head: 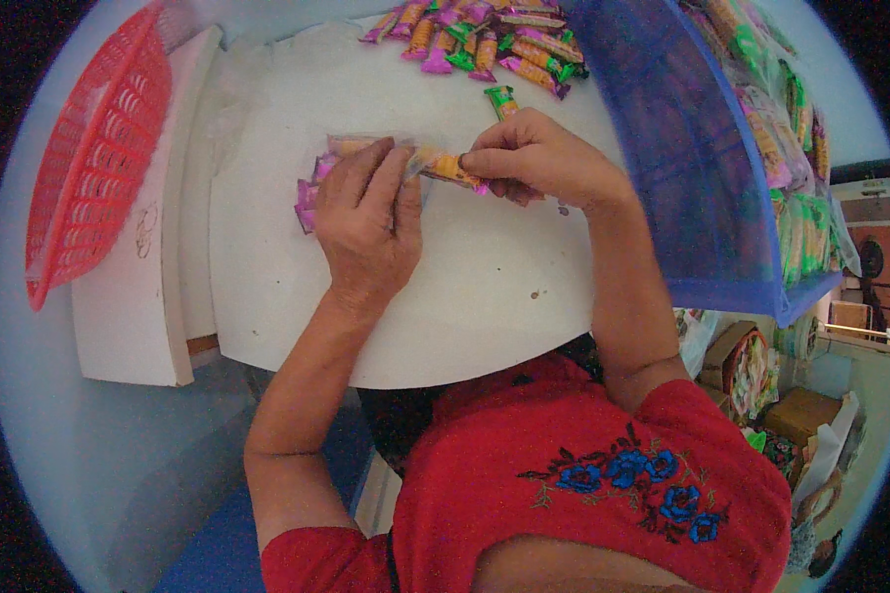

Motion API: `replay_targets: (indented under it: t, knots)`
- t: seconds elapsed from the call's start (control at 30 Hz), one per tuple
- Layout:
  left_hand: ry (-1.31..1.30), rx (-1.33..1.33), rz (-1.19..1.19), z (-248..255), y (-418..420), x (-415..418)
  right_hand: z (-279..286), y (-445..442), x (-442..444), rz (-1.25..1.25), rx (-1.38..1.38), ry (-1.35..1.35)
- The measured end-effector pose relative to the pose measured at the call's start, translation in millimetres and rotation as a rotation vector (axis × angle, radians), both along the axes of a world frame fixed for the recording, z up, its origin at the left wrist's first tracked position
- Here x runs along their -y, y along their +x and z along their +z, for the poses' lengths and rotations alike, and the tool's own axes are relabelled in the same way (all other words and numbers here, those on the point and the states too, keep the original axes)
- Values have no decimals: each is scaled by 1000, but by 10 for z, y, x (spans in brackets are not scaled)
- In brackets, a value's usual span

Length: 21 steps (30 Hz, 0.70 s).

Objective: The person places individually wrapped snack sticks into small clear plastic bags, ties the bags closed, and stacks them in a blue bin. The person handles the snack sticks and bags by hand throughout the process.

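Note:
My left hand (371, 215) lies over a clear plastic bag (404, 141), its fingers pressing on the bag and the wrapped snack packets in it. Pink packet ends (306, 194) stick out to the left of that hand. Between thumb and fingers, my right hand (538, 159) grips an orange-and-pink snack packet (445, 164) at the right side of the bag. The left end of this packet reaches the bag's mouth; how far it sits inside is hard to tell. Just behind my right hand is a green-ended packet (501, 101), partly hidden by the knuckles.
Several loose packets (482, 41) are heaped at the far side of the white table (482, 296). A blue bin (682, 185) stands along the right edge, with bagged packets (793, 148) beyond it. At left, a red plastic basket (104, 156) rests on a white ledge (133, 296).

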<state>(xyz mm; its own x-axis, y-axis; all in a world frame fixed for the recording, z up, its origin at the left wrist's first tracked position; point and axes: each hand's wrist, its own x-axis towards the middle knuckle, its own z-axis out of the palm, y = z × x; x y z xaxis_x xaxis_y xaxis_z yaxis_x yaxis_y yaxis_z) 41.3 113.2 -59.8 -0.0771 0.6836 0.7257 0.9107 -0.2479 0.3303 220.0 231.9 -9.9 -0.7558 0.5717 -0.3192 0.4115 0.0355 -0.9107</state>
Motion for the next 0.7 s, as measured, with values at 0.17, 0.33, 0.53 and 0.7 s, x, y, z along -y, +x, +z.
replay_targets:
  t: [0.17,0.33,0.53,0.7]
  knots:
    - [-2,4,-87,24,41,10,-105,-93,16,-63,-63,31]
    - [12,41,-129,-35,44,2,-222,-208,59,-224,-97,110]
    - [9,41,-128,-10,53,-8,-261,-210,72,-241,-264,-11]
    - [15,13,-125,-29,51,-6,-345,-294,94,-336,-190,100]
